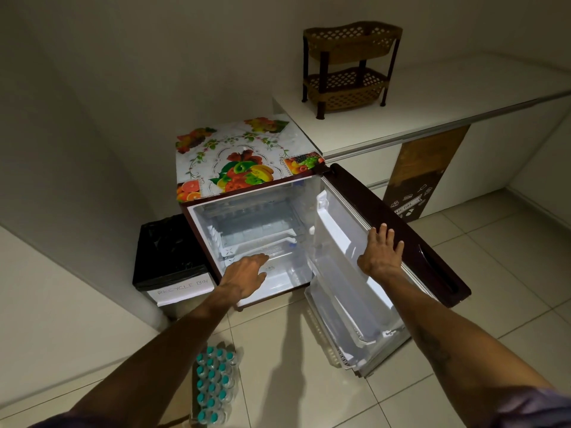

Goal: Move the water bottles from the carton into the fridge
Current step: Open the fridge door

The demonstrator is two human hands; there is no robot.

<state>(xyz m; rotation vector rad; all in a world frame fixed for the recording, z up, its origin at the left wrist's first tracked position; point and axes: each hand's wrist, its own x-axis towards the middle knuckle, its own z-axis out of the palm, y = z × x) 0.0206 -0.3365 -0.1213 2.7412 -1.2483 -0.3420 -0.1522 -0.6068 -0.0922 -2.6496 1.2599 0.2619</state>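
The right hand (381, 254) lies spread flat on the open fridge door (346, 291), likely to hold it wide, while the left hand (247, 273), fingers straight and empty, reaches into the lit fridge (234, 156). The water bottles (214, 384) stand packed together on the tiled floor (494, 257), near left. A bin (173, 251) sits left of the fridge, a basket rack (349, 66) on the far desk (448, 94).

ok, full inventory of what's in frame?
fridge: one, dark red outside, white inside, open
fridge door: one, swung open right
fruit-print cover: one, multicoloured, on fridge top
recycle bin: one, black liner, left of fridge
water bottles: one pack, teal caps, floor
basket rack: one, brown, two tiers, on counter
counter: one, white, upper right
board: one, brown, against cabinet under counter
left hand: open, reaching into fridge
right hand: open, flat on door edge
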